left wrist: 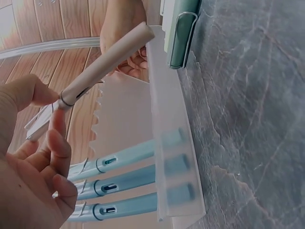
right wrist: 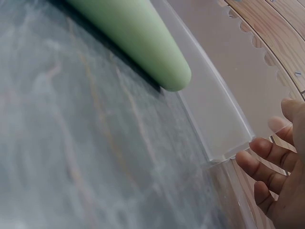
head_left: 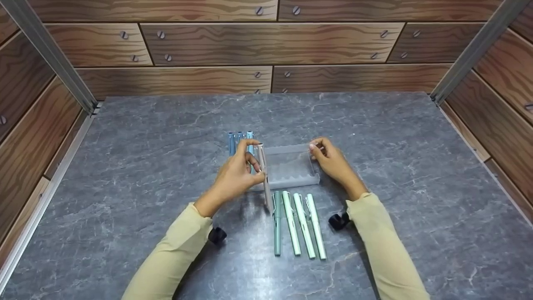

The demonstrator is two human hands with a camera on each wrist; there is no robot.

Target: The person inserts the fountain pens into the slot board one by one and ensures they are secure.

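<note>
My left hand (head_left: 236, 171) pinches a pale pinkish-grey pen (left wrist: 108, 63) between thumb and fingers. It holds the pen tilted above the left part of a clear plastic tray (head_left: 291, 164) with scalloped slots. Three blue pens (left wrist: 126, 187) of differing shades lie side by side in the tray's left end, partly hidden by the left hand in the head view. At the tray's right end, my right hand (head_left: 333, 163) holds the side edge with thumb and fingertips, its other fingers loosely bent.
In front of the tray, a dark green pen (head_left: 277, 227) and three light green pens (head_left: 303, 227) lie in a row on the grey marbled table (head_left: 145, 166). Wood-patterned panels (head_left: 266, 43) enclose the back and sides.
</note>
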